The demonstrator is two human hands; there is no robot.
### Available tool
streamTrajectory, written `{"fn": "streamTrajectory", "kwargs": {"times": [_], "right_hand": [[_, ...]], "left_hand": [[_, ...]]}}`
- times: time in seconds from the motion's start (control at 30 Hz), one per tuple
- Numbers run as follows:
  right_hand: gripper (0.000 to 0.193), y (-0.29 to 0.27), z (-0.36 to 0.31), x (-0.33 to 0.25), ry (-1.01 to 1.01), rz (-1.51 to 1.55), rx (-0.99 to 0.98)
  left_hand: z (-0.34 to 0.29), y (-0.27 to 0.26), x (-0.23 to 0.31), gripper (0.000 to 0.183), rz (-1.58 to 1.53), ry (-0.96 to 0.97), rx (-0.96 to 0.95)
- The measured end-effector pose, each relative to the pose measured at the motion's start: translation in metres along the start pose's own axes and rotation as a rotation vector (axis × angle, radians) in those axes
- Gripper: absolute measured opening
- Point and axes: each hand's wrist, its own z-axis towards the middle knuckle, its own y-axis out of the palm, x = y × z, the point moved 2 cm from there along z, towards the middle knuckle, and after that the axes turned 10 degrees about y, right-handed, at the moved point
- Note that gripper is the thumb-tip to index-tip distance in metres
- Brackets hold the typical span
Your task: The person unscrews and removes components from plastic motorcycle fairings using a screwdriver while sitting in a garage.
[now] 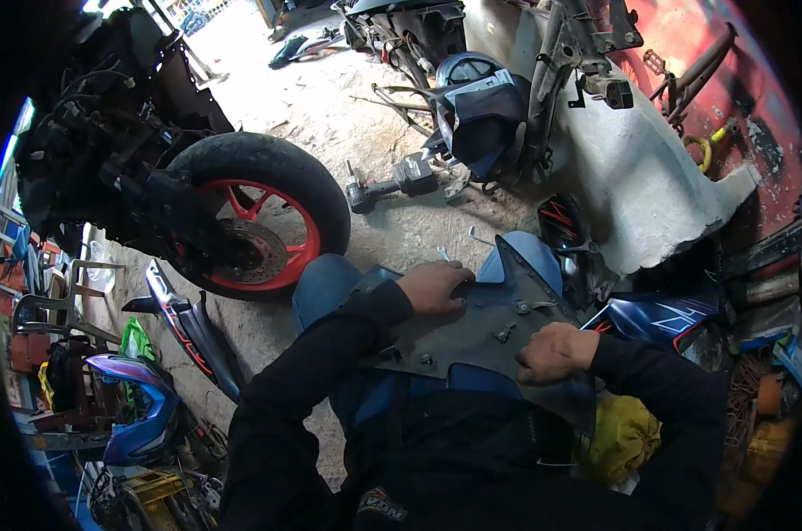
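A dark grey motorcycle fairing panel (471,334) lies across my lap, its inner side with mounting tabs and metal clips facing up. My left hand (432,288) is closed over its far left edge, fingers bent and thumb against the surface. On the right part of the panel rests my right hand (556,352), its fingers curled in together. Whatever those fingertips may pinch is hidden under the hand. Just beyond the panel, a small wrench (443,253) lies on the floor between my knees.
A motorcycle front wheel (330,199) with a red rim stands ahead on the left. A cordless impact wrench (392,183) lies on the concrete. Loose fairings (197,341) sit at left, a blue-black one (653,320) at right beside a yellow bag (626,434). A headlight assembly (480,119) is ahead.
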Motion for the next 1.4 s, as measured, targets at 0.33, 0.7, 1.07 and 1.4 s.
{"fn": "streamTrajectory", "kwargs": {"times": [0.33, 0.7, 1.07, 1.4], "right_hand": [[0.042, -0.001, 0.002, -0.002, -0.056, 0.030, 0.089], [0.039, 0.009, 0.009, 0.002, -0.065, -0.043, 0.110], [0.025, 0.024, 0.020, 0.009, -0.193, -0.009, 0.218], [0.028, 0.036, 0.019, 0.020, -0.214, 0.004, 0.194]], "left_hand": [[0.000, 0.001, 0.001, 0.052, 0.012, -0.005, -0.013], [0.000, 0.000, 0.001, 0.052, 0.001, -0.002, -0.028], [0.001, -0.001, 0.002, 0.051, -0.009, 0.007, -0.028], [0.000, -0.003, 0.004, 0.052, -0.005, 0.007, -0.020]]}}
